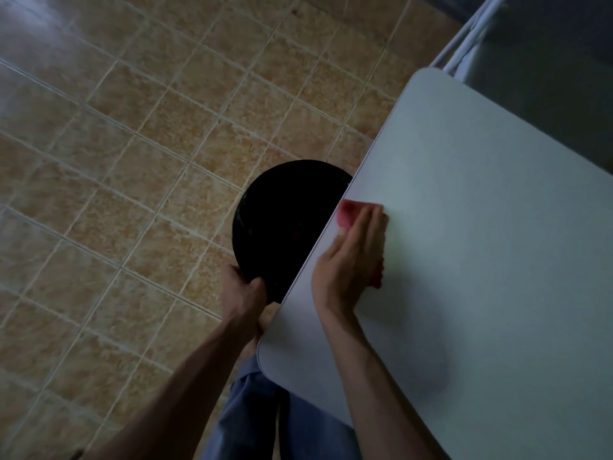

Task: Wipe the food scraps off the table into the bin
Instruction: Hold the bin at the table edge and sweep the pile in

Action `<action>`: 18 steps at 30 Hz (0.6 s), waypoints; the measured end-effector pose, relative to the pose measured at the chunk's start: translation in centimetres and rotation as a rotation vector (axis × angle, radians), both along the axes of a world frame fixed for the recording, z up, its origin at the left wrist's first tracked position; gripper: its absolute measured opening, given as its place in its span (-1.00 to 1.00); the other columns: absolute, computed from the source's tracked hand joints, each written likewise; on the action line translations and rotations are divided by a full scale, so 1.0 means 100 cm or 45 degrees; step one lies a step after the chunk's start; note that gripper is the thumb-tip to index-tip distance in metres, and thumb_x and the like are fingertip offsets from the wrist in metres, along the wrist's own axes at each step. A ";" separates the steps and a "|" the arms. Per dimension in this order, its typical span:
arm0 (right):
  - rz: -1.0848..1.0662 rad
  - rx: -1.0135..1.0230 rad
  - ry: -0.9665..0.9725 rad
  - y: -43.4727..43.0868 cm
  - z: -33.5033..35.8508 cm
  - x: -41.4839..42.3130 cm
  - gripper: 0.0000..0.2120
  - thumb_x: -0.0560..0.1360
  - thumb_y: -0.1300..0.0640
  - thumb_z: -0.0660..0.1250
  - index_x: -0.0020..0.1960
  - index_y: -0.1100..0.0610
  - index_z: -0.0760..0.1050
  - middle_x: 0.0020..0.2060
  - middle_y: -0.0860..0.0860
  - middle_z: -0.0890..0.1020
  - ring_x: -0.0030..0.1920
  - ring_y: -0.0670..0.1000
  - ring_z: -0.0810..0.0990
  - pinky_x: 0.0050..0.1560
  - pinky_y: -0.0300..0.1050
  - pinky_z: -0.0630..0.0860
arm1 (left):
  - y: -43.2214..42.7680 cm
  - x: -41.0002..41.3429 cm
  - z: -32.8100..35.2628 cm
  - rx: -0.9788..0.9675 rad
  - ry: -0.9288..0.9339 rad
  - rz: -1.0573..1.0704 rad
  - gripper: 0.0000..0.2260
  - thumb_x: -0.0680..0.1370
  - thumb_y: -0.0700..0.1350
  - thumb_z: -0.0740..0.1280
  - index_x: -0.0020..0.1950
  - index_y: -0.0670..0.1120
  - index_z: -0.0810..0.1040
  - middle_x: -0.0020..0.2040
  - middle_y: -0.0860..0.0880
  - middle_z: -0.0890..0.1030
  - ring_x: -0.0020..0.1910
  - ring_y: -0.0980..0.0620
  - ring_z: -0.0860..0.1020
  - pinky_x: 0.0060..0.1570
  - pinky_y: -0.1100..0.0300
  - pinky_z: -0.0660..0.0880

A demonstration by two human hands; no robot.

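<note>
Scraps: none discernible on the table (pixel 481 244); frame dim and blurred. Pink cloth (pixel 346 212): pressed flat beneath the right hand (pixel 351 260), fingers extended over it, at the table's left edge. Bin (pixel 282 224), black, round: rim gripped by the left hand (pixel 243 287), mouth held just below that edge, partly tucked under it. Floor (pixel 116 161): tan tile. Step, as judged: final sweep over the edge. Next move calls for pushing the cloth past the edge above the bin's mouth, bin steady.
</note>
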State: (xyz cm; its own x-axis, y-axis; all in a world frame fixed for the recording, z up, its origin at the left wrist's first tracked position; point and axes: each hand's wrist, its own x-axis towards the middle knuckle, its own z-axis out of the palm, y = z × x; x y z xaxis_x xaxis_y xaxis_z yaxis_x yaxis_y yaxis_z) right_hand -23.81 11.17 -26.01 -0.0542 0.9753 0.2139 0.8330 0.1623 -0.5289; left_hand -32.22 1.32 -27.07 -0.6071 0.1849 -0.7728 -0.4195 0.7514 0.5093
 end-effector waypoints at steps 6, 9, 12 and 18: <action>0.272 -0.357 0.223 0.006 0.017 -0.047 -0.63 0.69 0.14 0.11 0.42 0.18 0.51 0.41 0.12 0.55 0.48 0.12 0.43 0.57 0.00 0.22 | 0.002 0.008 0.001 -0.007 0.040 -0.009 -0.80 0.53 -0.22 0.34 0.11 -0.19 0.39 -0.12 -0.08 0.50 -0.18 -0.02 0.50 -0.21 0.01 0.51; 0.267 -0.323 0.264 0.014 0.027 -0.039 -0.66 0.69 0.05 0.09 0.29 0.08 0.58 0.19 0.04 0.69 0.13 0.12 0.65 0.18 0.11 0.59 | 0.000 0.006 0.002 0.009 0.025 -0.005 -0.82 0.54 -0.23 0.33 0.09 -0.16 0.38 -0.09 -0.11 0.52 -0.16 -0.06 0.56 -0.24 -0.01 0.57; 0.305 -0.298 0.339 0.021 0.039 -0.028 -0.72 0.71 0.11 0.12 0.23 0.09 0.59 0.16 -0.03 0.70 -0.17 -0.21 0.66 -0.12 -0.32 0.59 | -0.001 0.002 0.001 -0.007 -0.001 0.007 -0.83 0.52 -0.21 0.34 0.04 -0.11 0.38 -0.07 -0.12 0.54 -0.05 -0.16 0.62 -0.03 -0.18 0.63; 0.217 -0.448 0.420 0.030 0.053 -0.017 -0.75 0.69 0.21 0.16 0.21 0.24 0.58 0.00 0.05 0.68 -0.19 -0.31 0.62 -0.17 -0.48 0.47 | -0.002 -0.002 0.006 0.029 -0.047 0.065 -0.83 0.47 -0.17 0.34 -0.07 -0.01 0.36 -0.04 -0.14 0.56 -0.02 -0.22 0.63 -0.01 -0.27 0.62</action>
